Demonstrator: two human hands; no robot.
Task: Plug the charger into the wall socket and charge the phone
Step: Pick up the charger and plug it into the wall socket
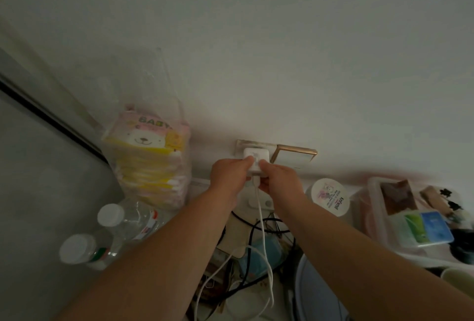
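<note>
**Pressing the charger into the wall socket**

My left hand [232,172] and right hand [278,179] are close together, both pinching the white charger [255,160] against the gold-rimmed wall socket [247,145]. Its white cable [261,220] hangs down into tangled cords below. I cannot see the phone. If the prongs sit crooked, my push could bend them; a snagged cable might tug the charger loose.

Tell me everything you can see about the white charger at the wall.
The charger is a small, white, rounded block of smooth plastic-looking material. It is held against the gold-framed wall socket; whether its prongs are fully in is hidden. The left hand holds its left side and the right hand its right and lower end. A white cable runs from its lower end down into the clutter below.
</note>
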